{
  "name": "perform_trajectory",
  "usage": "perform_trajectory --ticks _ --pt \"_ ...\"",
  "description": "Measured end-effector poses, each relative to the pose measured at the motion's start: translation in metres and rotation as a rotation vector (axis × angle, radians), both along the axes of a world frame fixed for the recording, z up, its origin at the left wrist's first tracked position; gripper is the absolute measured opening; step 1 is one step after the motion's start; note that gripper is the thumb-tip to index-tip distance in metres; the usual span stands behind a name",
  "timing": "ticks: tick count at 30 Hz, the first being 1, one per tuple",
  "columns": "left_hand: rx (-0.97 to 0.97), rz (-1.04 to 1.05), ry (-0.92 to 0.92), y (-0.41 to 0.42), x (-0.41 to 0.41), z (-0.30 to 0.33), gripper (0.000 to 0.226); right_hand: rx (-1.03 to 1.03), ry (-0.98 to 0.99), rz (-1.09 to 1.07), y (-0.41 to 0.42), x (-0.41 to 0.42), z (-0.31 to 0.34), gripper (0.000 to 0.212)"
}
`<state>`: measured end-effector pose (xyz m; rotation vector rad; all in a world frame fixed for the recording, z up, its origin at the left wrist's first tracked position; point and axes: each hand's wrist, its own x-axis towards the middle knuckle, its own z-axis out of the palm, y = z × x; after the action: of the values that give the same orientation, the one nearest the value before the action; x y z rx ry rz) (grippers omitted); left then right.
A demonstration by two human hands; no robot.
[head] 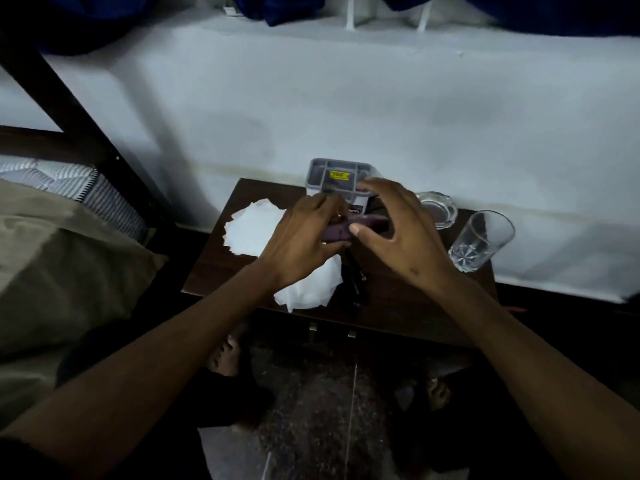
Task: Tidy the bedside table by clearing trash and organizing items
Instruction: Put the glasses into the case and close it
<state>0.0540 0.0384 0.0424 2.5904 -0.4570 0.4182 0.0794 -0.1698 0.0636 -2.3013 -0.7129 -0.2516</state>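
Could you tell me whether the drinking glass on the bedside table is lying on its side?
No, the drinking glass stands upright on the right end of the bedside table, beside the glass ashtray.

Dim, soft focus, wide-angle edge warp, dark corners.

A: What's on the dark wooden worktop [408,306]?
B: Two crumpled white tissues [251,230], a flat purple oblong object [349,226], a grey lidded plastic box [337,176] by the wall.
A: Glassware?
B: A clear ashtray [437,207] and clear upright tumbler [481,240], at the right
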Motion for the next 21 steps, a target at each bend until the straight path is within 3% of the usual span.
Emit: perform_trajectory --ticks 7,13,17,21 --pt "-0.231 -0.009 0.137 -0.015 -0.003 -0.011 0.056 -0.004 0.121 0.128 -0.016 -0.007 -0.009 0.046" --pt "-0.363 0.015 0.352 -0.008 0.002 -0.016 0.064 -0.045 0.08 0.133 -0.017 -0.009 -0.023 0.033" --pt "-0.493 0.046 0.588 0.004 0.001 -0.026 0.055 -0.071 0.048 0.11 -0.015 -0.008 -0.033 0.033" --pt "-0.674 0.076 0.667 0.011 -0.003 -0.035 0.039 -0.117 0.047 0.115 -0.011 -0.011 -0.037 0.03"
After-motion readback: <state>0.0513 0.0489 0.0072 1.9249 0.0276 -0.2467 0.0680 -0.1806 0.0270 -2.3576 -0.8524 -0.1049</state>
